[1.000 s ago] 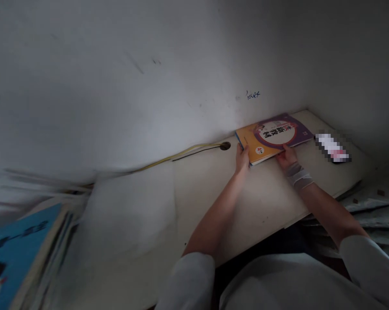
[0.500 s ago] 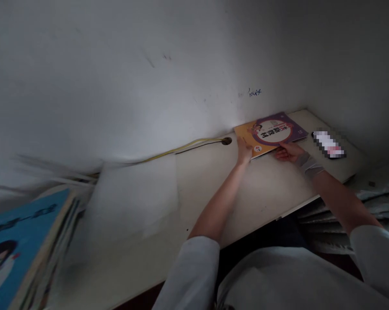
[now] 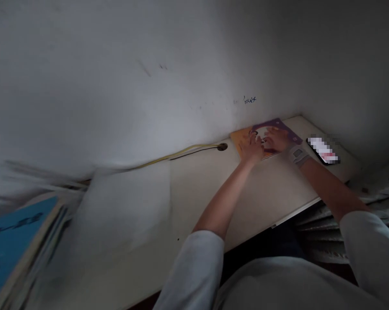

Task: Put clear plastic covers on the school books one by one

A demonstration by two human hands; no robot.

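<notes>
An orange and purple book lies flat on the white desk, close against the wall. Over the middle of its cover rests my left hand, fingers spread. My right hand is laid on the cover's purple side, its fingers stretched toward the left hand. Between them they hide most of the round white title area. A grey watch-like band circles my right wrist. To the right of the book is a phone with its lit screen pixelated.
A stack of books with a blue cover stands at the lower left. Yellow and black cables run along the wall to a round hole in the desk. Patterned fabric folds lie below the desk's right edge.
Both hands have moved from the book's near edge and lower left corner onto its cover. The fingers now lie flat over it. The view has shifted slightly.
</notes>
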